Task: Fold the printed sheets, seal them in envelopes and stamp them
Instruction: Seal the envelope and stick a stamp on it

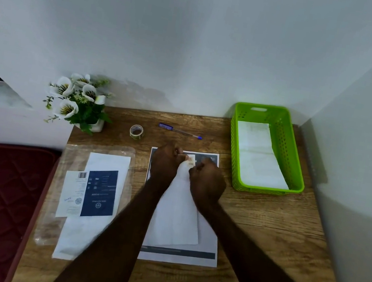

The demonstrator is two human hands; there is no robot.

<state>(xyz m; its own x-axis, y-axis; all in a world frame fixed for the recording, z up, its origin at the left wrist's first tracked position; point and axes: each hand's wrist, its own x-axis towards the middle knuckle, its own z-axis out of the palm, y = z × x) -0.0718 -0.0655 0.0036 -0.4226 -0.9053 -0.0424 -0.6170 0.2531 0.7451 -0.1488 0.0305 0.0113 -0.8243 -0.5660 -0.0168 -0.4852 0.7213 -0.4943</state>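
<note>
Desk (pixel 264 227) of wood grain, set into a wall corner. Printed sheets (pixel 206 247) are laid at its middle, and a white envelope (pixel 175 213) is laid over them. Green basket (pixel 298 169) at the far right corner is seen to hold sealed envelopes (pixel 258 158). Envelope pack (pixel 94 199) is placed along the left edge. At the envelope's far end, a small stamp (pixel 191 160) is pinched between left hand (pixel 165 164) and right hand (pixel 207 181), both with curled fingers. Pen (pixel 180 131) and tape roll (pixel 136 131) are noted near the far edge.
</note>
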